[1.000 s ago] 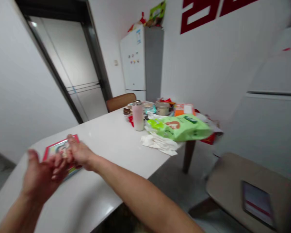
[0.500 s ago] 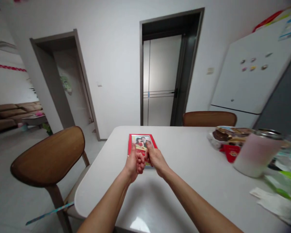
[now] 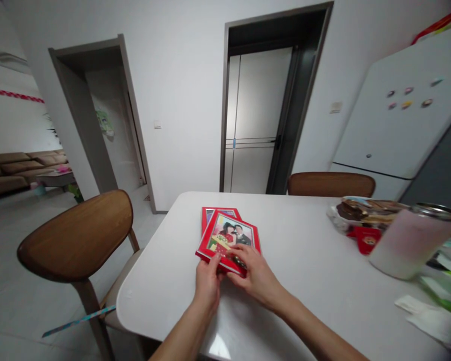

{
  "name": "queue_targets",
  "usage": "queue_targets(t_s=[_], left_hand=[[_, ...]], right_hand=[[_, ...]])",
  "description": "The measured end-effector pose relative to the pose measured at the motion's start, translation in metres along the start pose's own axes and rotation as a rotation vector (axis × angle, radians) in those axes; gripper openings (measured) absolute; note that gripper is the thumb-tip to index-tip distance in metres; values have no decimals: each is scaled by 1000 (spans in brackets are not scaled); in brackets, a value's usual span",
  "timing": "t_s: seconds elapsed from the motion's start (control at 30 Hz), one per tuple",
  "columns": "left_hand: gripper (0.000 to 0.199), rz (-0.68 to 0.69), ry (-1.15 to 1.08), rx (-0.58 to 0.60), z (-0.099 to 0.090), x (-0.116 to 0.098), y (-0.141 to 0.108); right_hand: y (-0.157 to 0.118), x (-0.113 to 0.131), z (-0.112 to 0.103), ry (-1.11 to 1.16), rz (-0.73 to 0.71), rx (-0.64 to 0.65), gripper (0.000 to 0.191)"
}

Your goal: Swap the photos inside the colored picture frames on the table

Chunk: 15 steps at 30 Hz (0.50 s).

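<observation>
A red-bordered photo frame (image 3: 227, 234) with a picture of a couple is between my hands, turned at an angle. My left hand (image 3: 207, 285) grips its near left edge, thumb on top and fingers partly hidden under it. My right hand (image 3: 258, 280) holds the near right corner, its fingers bent over the front of the photo. Behind and partly under this frame, a second red photo frame (image 3: 204, 219) lies on the white table (image 3: 165, 271); only its far and left portions show, with a bit of purplish picture.
On the table's right stand a pink-and-white tumbler (image 3: 406, 245), packaged food (image 3: 364, 209), a red packet (image 3: 367, 239) and a white tissue (image 3: 421, 308). A wooden chair (image 3: 78, 235) is at the left, another chair (image 3: 330, 184) at the far side.
The upper frame has turned askew and come nearer to me, uncovering part of the frame beneath. My right hand has shifted right and down, its fingers now over the photo. The view has shifted slightly.
</observation>
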State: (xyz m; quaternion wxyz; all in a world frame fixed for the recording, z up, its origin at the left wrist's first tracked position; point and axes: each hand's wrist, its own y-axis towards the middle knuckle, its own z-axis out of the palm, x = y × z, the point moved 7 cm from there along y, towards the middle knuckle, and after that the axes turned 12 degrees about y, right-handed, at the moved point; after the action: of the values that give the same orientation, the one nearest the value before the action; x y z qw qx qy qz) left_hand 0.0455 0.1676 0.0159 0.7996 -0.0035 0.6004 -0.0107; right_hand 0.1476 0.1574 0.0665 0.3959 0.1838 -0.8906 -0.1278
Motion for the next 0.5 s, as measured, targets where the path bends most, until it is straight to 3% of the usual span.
queue_targets(t_s=[0.1, 0.17, 0.3, 0.37, 0.4, 0.5], left_hand=[[27, 77, 93, 24, 10, -17, -37], [22, 238, 350, 87, 20, -36, -63], [32, 986, 916, 206, 48, -71, -124], [28, 1279, 1098, 162, 54, -68, -147], [22, 1356, 1177, 113, 55, -63, -153], [19, 1416, 1324, -59, 54, -44, -158]], right_hand=[[-22, -5, -27, 415, 168, -152, 55], [-41, -9, -41, 685, 300, -264, 58], [-83, -11, -49, 1150, 511, -411, 64], [-100, -12, -42, 1292, 620, -399, 71], [-105, -14, -37, 1327, 666, -374, 74], [-108, -20, -18, 1327, 717, -225, 77]])
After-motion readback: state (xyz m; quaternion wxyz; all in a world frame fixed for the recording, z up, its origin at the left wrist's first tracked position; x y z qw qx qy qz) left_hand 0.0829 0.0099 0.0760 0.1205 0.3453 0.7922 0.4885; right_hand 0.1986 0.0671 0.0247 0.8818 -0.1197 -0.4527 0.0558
